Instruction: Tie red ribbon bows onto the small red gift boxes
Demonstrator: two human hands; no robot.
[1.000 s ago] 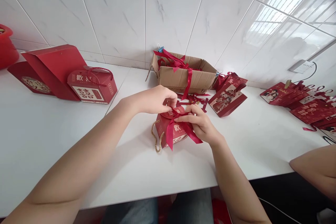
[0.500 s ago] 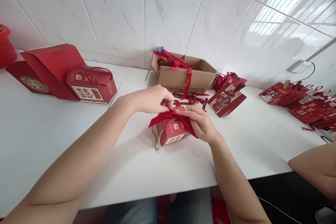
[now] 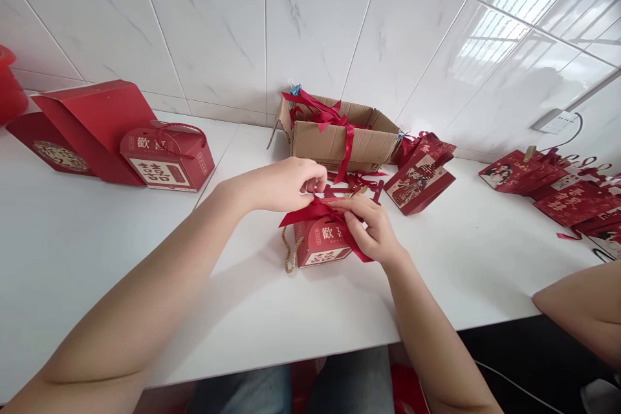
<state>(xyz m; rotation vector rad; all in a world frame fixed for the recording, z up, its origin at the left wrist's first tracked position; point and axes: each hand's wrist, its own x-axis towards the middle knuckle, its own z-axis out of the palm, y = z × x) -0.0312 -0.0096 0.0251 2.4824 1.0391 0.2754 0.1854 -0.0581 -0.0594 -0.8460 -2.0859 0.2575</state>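
Note:
A small red gift box (image 3: 323, 242) with cream lettering stands on the white table in front of me, a twisted gold rope handle (image 3: 290, 252) hanging at its left side. Across its top lies a red ribbon (image 3: 303, 214), its tails spreading left and down to the right. My left hand (image 3: 295, 184) is closed over the ribbon from the back left, thumb and fingers pinching it. From the right, my right hand (image 3: 369, 223) grips the ribbon near the middle of the box top. The exact spot under the fingers is partly hidden.
Behind the box stands a cardboard box (image 3: 339, 142) with red ribbons, and ribbon pieces lie before it. A finished-looking red box (image 3: 167, 158) is at left. A red gift bag (image 3: 420, 181) and several more bags (image 3: 572, 204) stand right. Another person's arm (image 3: 582, 310) rests at the right edge.
My left fingers have shifted slightly right over the ribbon, and its left tail has moved a little right. The right tail hangs slightly lower. The gift box stays in nearly the same place.

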